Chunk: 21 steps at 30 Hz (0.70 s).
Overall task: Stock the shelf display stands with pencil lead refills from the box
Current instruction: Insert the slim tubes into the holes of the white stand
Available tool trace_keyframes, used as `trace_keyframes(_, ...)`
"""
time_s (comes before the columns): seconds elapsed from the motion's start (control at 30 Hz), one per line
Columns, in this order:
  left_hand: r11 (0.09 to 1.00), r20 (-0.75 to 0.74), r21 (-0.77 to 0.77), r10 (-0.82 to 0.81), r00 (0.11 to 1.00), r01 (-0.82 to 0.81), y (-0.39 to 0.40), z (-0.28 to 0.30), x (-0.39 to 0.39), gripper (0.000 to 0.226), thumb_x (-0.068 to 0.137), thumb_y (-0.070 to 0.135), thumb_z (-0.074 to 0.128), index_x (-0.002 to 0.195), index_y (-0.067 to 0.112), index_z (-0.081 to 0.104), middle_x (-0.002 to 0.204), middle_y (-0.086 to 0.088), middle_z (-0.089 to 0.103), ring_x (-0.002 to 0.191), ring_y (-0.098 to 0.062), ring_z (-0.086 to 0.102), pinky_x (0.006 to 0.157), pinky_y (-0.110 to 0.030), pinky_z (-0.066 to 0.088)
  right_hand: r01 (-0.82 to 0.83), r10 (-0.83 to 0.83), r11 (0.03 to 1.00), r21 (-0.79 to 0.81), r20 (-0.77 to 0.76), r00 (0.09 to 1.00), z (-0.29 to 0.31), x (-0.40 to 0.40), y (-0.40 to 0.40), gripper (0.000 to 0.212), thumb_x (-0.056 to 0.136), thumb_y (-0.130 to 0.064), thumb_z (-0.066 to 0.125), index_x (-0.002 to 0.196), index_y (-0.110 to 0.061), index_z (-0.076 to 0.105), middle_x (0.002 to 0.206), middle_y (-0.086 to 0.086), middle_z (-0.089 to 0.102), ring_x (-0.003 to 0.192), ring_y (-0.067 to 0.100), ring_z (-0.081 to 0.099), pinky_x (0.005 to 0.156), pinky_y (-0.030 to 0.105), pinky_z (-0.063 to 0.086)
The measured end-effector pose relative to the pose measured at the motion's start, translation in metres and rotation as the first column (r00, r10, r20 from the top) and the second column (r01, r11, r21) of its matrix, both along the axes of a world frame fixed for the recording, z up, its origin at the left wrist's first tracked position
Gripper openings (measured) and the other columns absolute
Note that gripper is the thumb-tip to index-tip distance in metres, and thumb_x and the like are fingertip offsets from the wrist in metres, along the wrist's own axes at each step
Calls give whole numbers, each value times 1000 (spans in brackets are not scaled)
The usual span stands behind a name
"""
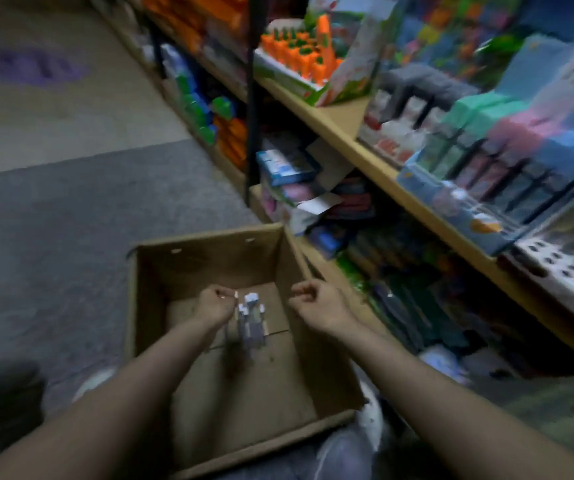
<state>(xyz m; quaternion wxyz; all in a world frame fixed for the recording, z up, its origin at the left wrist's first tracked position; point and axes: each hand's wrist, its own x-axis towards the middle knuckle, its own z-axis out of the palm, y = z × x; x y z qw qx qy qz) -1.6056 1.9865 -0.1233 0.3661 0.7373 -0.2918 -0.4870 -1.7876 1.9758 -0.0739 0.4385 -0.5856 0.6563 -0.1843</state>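
Note:
An open cardboard box (pixel 209 258) sits on the floor in front of me. Inside it stands a small cluster of pale, white-capped pencil lead refills (pixel 253 320). My left hand (pixel 214 304) is down in the box with its fingers curled, pinching the cluster at its left top edge. My right hand (pixel 311 301) hovers over the box's right side, fingers curled into a loose fist with nothing seen in it. On the shelf to the right, a blue display stand (pixel 451 199) holds rows of refill packs. Motion blurs the view.
Wooden shelves (pixel 347 133) run along the right, packed with stationery; an orange carrot-shaped pen display (pixel 299 57) sits at the back. A white perforated stand (pixel 562 268) is at the far right. Grey carpet (pixel 53 237) lies to the left. My knees are below the box.

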Motion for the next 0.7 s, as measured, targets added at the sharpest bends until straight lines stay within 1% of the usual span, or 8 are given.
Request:
trace_keyframes(0.07, 991, 15, 132, 0, 1000, -2, 13, -30, 23, 27, 92, -1, 54, 76, 19, 47, 95, -14, 56, 91, -27, 52, 81, -35, 46, 15, -7, 991, 132, -59, 998, -42, 16, -5, 13, 91, -14, 60, 103, -19, 64, 109, 9, 69, 101, 26, 63, 87, 30, 49)
trace_keyframes(0.13, 970, 29, 243, 22, 999, -28, 23, -58, 36, 15, 91, 2, 59, 92, 14, 50, 110, -19, 58, 101, -31, 56, 91, -39, 48, 37, -8, 973, 228, -126, 992, -73, 28, -9, 23, 90, -22, 61, 114, -18, 64, 121, 8, 66, 112, 26, 60, 88, 24, 45)
trace_keyframes(0.23, 940, 63, 325, 88, 994, -104, 28, -94, 39, 35, 89, 11, 65, 121, 13, 51, 115, -13, 57, 106, -30, 56, 92, -35, 47, 7, 53, 956, 294, -198, 979, -111, 43, -17, 39, 92, -24, 61, 128, -13, 57, 131, 8, 60, 121, 25, 55, 93, 22, 41)
trace_keyframes(0.33, 935, 86, 299, 170, 982, -188, 23, -122, 33, 46, 90, 13, 66, 132, 12, 48, 126, -10, 57, 115, -26, 54, 98, -35, 43, 10, 69, 950, 312, -241, 968, -143, 55, -28, 43, 94, -22, 62, 133, -10, 50, 132, 10, 58, 122, 26, 54, 98, 27, 43)
trace_keyframes(0.47, 968, 245, 190, 114, 963, -163, 5, -153, 21, 53, 87, 19, 70, 134, 12, 48, 134, -8, 53, 123, -24, 50, 107, -35, 41, 50, 55, 965, 258, -384, 922, -174, 61, -46, 48, 95, -29, 61, 137, -12, 46, 136, 11, 52, 122, 28, 53, 99, 36, 47)
trace_keyframes(0.53, 976, 310, 150, 105, 945, -157, -5, -162, 14, 56, 85, 21, 72, 135, 11, 48, 134, -8, 50, 125, -25, 45, 108, -37, 39, 55, 63, 967, 248, -442, 895, -184, 60, -53, 50, 95, -35, 60, 137, -13, 46, 136, 11, 51, 122, 28, 53, 95, 36, 46)
trace_keyframes(0.6, 980, 371, 119, 106, 923, -160, -16, -166, 10, 60, 83, 23, 74, 135, 12, 47, 135, -7, 47, 128, -25, 40, 108, -34, 35, 51, 63, 974, 223, -476, 877, -191, 60, -59, 49, 93, -40, 61, 133, -14, 48, 131, 10, 53, 118, 27, 55, 88, 35, 46)
trace_keyframes(0.7, 991, 448, 86, 50, 893, -98, -28, -171, 5, 66, 81, 23, 76, 137, 13, 43, 135, -5, 46, 129, -23, 35, 105, -30, 32, 34, 65, 979, 202, -462, 885, -199, 64, -66, 44, 90, -38, 66, 124, -14, 51, 118, 8, 62, 109, 24, 61, 77, 30, 47)
